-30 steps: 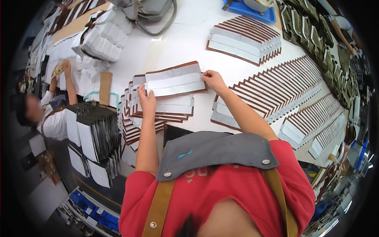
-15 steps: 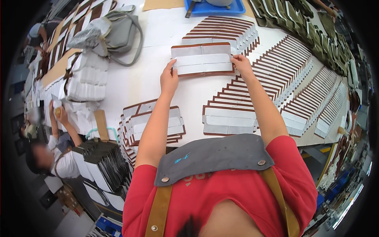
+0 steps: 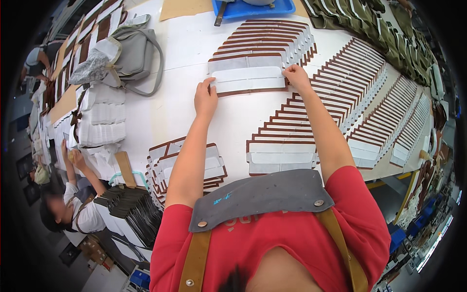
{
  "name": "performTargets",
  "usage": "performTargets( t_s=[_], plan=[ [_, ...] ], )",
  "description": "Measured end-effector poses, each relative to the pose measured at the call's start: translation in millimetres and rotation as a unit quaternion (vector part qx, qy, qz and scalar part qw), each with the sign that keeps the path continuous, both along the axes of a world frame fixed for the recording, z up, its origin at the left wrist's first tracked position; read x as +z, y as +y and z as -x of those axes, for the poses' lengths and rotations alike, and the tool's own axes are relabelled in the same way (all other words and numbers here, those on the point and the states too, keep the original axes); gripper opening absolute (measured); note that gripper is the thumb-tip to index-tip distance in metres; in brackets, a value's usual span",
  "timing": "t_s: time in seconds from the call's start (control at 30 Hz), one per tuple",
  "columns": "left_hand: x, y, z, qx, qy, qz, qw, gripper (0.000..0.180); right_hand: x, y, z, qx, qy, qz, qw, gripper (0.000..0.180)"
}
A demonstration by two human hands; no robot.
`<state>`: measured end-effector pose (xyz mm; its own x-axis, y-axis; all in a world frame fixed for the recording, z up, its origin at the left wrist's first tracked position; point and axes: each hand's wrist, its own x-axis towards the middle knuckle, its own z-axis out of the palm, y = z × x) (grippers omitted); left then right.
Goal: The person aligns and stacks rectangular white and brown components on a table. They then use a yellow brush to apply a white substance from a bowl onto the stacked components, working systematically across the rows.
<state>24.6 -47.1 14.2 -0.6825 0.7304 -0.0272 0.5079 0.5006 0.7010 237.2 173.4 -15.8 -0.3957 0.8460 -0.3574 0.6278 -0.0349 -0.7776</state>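
Observation:
A flat panel, pale grey-white with brown edging at top and bottom, lies at the front of a fanned row of similar panels. Its left edge is in the fingers of my left hand. My right hand pinches the right edge between thumb and fingers. Below my right forearm runs a longer fanned row of like panels. By my left forearm sits a looser overlapping pile of panels.
A grey shoulder bag and white stacked pieces are at the left of the white table. Far off stand a blue tray and olive fabric pieces. A co-worker is at the lower left.
The panel now meets the front of the far fanned row, where before it overlapped it slightly higher and tilted. The whole view has shifted a little.

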Motion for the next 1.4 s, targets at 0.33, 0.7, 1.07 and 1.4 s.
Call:
performTargets(
  t_s=[0.33,0.7,1.07,1.4],
  plan=[
    [-3.2,3.1,6.5,-0.003,0.018,0.009,1.000,0.020,1.4,-0.6,1.5,-0.003,-0.006,0.011,1.000,0.016],
    [0.1,4.1,1.5,0.005,0.007,-0.001,1.000,0.020,8.5,-0.8,1.0,0.018,-0.053,-0.015,0.998,0.021],
    [9.0,-99.5,10.8,0.097,0.014,-0.039,0.994,0.025,51.3,-29.0,-6.5,-0.013,0.075,0.007,0.997,0.022],
    [-2.0,-314.8,-46.8,0.230,0.187,0.147,0.944,0.038,66.8,-263.7,29.4,0.148,0.053,0.452,0.878,0.054]
  ],
)
